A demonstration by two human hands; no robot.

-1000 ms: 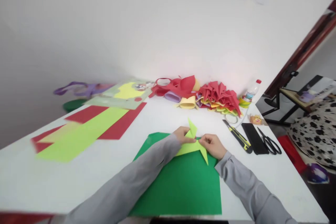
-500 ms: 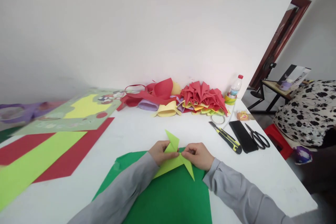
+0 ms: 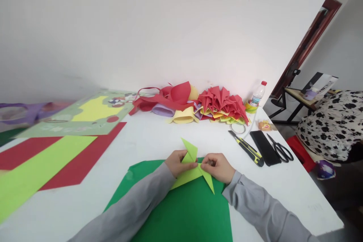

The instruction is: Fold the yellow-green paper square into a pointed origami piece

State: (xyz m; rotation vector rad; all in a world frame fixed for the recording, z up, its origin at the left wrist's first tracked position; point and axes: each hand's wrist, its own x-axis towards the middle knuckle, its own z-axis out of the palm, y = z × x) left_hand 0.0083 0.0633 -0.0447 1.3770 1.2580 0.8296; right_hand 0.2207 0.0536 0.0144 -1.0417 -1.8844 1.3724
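A piece of folded lime-green paper [image 3: 187, 177] with several pointed flaps is between my two hands. My left hand [image 3: 179, 163] pinches it near its centre, thumb lying across the front. From the other side my right hand [image 3: 219, 167] grips its right part with thumb and forefinger, the fingertips close to those of the left. One flap points up above my left hand, another slants down below the right. Beneath both hands lies a dark green sheet [image 3: 187, 215] on the white table [image 3: 283, 196].
At right lie a utility knife [image 3: 246, 148], a black case [image 3: 265, 148], scissors [image 3: 280, 149] and a tape roll [image 3: 237, 128]. Red folded paper [image 3: 222, 102] and a bottle [image 3: 258, 93] stand by the wall. Red [image 3: 85, 162] and lime strips [image 3: 48, 174] lie left, near a printed board [image 3: 93, 128].
The view has shifted slightly, so hands and paper appear a little further right. Both hands keep the same hold on the folded paper.
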